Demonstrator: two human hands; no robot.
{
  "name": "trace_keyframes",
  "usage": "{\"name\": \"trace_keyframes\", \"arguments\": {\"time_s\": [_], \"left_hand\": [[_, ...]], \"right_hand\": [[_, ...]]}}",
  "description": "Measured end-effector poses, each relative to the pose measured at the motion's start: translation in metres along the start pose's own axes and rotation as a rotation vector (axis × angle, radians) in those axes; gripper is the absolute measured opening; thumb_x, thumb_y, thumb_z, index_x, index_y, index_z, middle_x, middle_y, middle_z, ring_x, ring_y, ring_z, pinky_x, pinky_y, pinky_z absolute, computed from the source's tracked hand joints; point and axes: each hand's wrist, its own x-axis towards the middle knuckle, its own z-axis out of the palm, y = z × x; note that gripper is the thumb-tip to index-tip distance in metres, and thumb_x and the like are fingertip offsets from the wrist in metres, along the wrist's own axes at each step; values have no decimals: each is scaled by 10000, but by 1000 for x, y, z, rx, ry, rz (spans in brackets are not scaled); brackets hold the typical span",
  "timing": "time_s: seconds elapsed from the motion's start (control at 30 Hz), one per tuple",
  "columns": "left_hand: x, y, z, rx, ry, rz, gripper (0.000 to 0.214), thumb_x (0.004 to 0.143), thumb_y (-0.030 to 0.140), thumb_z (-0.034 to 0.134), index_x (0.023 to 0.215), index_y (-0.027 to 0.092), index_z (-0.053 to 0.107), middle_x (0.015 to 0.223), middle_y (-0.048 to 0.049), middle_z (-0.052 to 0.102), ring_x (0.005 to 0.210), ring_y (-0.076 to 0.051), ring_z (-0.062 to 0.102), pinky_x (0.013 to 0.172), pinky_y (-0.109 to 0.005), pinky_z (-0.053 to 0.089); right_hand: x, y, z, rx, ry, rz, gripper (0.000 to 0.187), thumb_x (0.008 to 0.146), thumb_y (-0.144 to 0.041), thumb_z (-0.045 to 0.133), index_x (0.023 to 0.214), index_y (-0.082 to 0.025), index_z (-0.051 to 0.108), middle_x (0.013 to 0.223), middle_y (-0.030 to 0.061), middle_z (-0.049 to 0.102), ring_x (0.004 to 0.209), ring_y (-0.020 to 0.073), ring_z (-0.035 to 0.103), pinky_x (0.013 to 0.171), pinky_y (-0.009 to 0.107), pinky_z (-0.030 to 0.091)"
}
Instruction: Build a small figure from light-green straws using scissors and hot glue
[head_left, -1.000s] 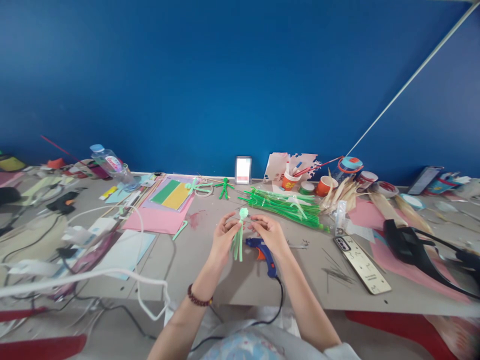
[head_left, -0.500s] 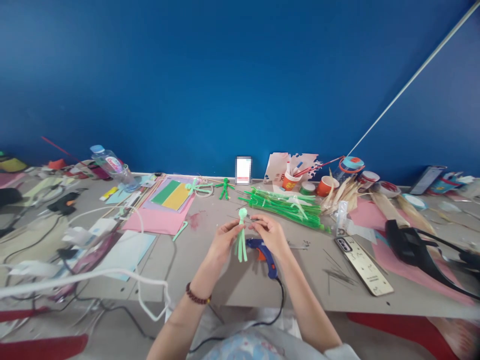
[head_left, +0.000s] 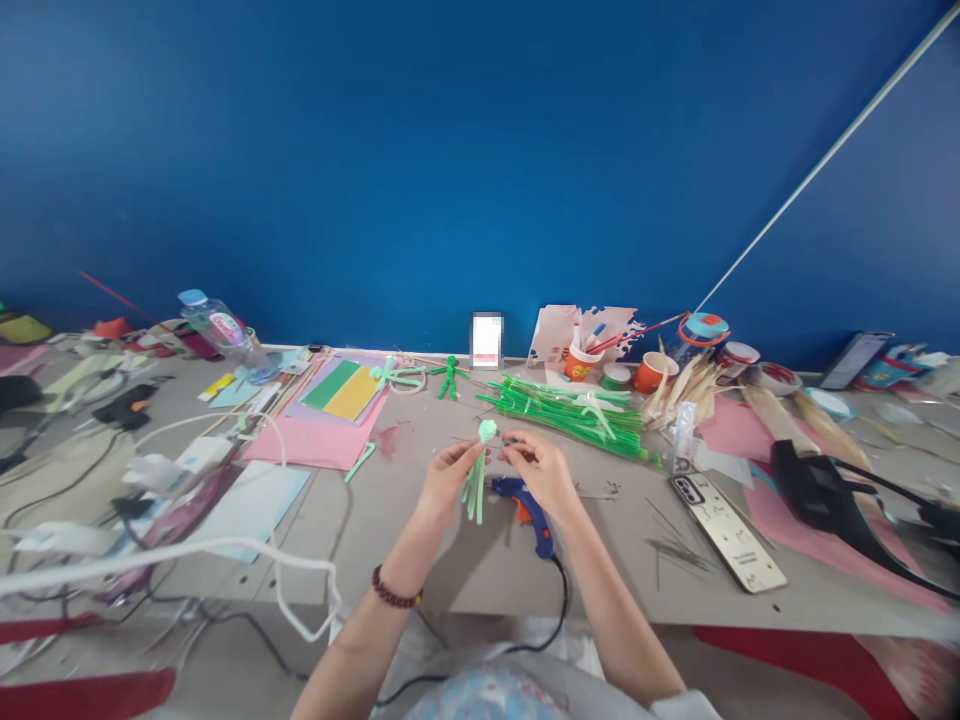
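Left hand (head_left: 448,480) pinches pale green figure (head_left: 478,482) below its round head, strands dangling over table (head_left: 360,560). Right hand (head_left: 541,468) just beside, fingertips bunched; can't tell whether they grip anything.

Pale-green stems (head_left: 475,490) swung leftward, ball top (head_left: 487,431) tilted; perhaps slightly lower

A pale-green, apparently fuzzy, round-headed figure (head_left: 479,474) is held upright, strands (head_left: 475,500) dangling.

A blue wall (head_left: 375,180) stands behind a long grey table (head_left: 416,425).
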Motion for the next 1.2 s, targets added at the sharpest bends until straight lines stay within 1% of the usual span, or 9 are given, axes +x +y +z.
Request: {"name": "trace_keyframes", "arguments": {"time_s": [0.13,0.27,0.5,0.63,0.8,1.03,1.2], "left_hand": [[-2,1,2,43,22,26,226,609,320,764,743,145,714,728,-62,691,664,-138,612,651,-241,455],[-4,3,5,61,46,63,207,611,321,760,713,147,714,692,-58,683,627,-133,597,627,-236,449],[-2,-2,4,65,13,111,217,645,341,735,720,140,706,648,-47,669,602,-133,592,612,-239,445],[-3,-2,4,68,41,113,224,638,355,736,704,144,700,622,-37,663,597,-136,600,618,-247,453],[-3,-2,4,60,54,98,243,620,367,749,705,143,706,634,-48,672,600,-140,605,614,-247,456],[-3,-1,1,13,-34,71,262,641,366,739,776,143,711,742,-72,702,690,-159,635,708,-272,484],[-3,-3,1,15,-31,48,306,656,401,719,790,127,706,744,-87,700,712,-173,640,718,-286,485]], "right_hand": [[-1,-1,0,5,-13,0,241,793,-285,535,1001,-191,614,802,46,719,791,202,686,710,296,500],[-2,-4,0,-30,-10,-2,246,791,-286,534,1003,-193,618,767,38,720,768,202,682,696,300,497],[-3,-5,0,-1,-10,24,262,786,-304,539,1009,-196,623,777,41,723,774,208,681,715,314,503],[-3,-3,2,21,-15,33,271,788,-308,538,1025,-204,619,787,41,727,779,208,680,727,320,511],[-2,-3,3,35,-19,28,272,788,-309,538,1024,-197,617,780,46,726,774,207,677,730,324,508],[-2,-4,1,20,-13,41,281,788,-308,541,1030,-188,617,769,46,728,759,200,672,705,302,498],[-1,-3,1,1,-9,41,276,791,-317,535,1024,-197,620,761,36,729,714,184,660,664,280,486]]}}
